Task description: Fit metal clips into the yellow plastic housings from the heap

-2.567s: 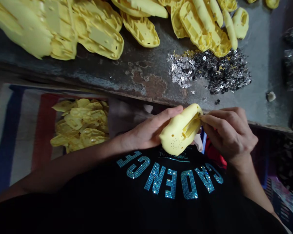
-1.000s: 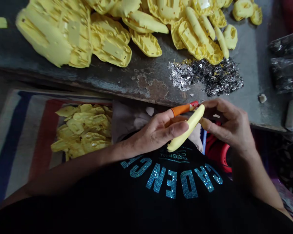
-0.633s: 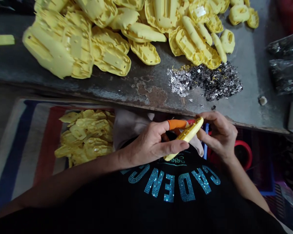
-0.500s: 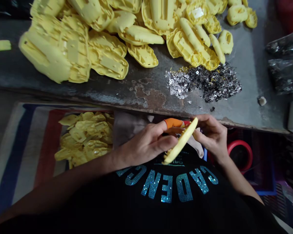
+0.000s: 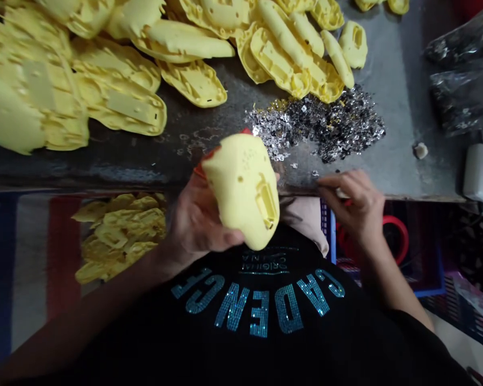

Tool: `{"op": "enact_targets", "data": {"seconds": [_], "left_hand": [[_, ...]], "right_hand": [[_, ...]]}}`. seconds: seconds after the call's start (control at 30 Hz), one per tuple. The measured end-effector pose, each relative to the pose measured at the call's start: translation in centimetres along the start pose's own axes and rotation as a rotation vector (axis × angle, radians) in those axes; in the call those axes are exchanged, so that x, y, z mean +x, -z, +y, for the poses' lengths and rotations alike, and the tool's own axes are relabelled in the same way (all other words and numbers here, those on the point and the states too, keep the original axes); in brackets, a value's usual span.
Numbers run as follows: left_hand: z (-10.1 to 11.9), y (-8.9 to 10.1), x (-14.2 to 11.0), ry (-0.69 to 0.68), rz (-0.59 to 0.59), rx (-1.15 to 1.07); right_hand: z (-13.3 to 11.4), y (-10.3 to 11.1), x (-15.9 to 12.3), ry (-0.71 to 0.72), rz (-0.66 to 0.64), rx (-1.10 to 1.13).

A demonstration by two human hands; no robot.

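Note:
My left hand (image 5: 195,222) is closed round a yellow plastic shell (image 5: 244,187), held up over the bench edge with its smooth outer face and a rectangular slot toward me. An orange finger cover shows behind the shell's upper left. My right hand (image 5: 352,201) is apart from the shell, at the front edge of the bench (image 5: 225,155), its fingers curled and pinched just below a pile of small metal clips (image 5: 317,120). What the pinch holds is too small to make out.
A heap of yellow plastic shells (image 5: 116,69) covers the back of the bench. More yellow parts (image 5: 118,233) lie in a striped bag at lower left. Dark plastic bags (image 5: 459,80) and a white box (image 5: 480,172) sit at right; a red ring (image 5: 398,238) is below the bench.
My left hand has turned the shell from edge-on to its broad outer face and lifted it. My right hand let go of the shell and moved right to the bench edge.

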State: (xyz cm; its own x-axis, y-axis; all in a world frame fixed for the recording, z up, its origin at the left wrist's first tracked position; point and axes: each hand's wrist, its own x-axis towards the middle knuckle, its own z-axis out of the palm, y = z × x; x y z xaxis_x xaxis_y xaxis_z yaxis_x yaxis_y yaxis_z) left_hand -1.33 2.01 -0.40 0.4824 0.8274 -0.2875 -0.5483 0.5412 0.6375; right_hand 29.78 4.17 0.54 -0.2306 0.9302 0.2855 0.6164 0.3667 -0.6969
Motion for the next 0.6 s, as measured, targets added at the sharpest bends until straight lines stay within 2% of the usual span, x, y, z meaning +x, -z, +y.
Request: {"op": "enact_targets", "data": {"seconds": [0.03,0.1,0.17,0.27,0.4,0.53,0.6], "left_hand": [[0.1,-0.3,0.3,-0.095,0.023,0.013],[0.3,-0.9,0.8,-0.207,0.05,0.065],[0.1,-1.3,1.2,-0.181,0.028,0.077],[-0.6,-1.7,1.7,-0.147,0.017,0.002],[-1.2,-2.3,2.3,-0.078,0.041,-0.104],[-1.2,-2.9,2.5,0.051,0.006,-0.134],[-1.3,-3.0,2.3,0.109,0.0,-0.126]], "right_hand": [[0.9,0.8,0.6,0.064,0.052,-0.183],[2.6,1.5,1.9,0.171,0.046,-0.414],[3.8,1.4,2.8,0.247,-0.021,-0.503],[4.5,1.1,3.6,0.299,-0.084,-0.49],[2.7,1.5,3.6,0.314,-0.075,-0.335],[-1.2,1.6,3.1,0.255,-0.105,0.113],[-2.9,1.4,3.0,0.27,-0.145,0.225]]}}
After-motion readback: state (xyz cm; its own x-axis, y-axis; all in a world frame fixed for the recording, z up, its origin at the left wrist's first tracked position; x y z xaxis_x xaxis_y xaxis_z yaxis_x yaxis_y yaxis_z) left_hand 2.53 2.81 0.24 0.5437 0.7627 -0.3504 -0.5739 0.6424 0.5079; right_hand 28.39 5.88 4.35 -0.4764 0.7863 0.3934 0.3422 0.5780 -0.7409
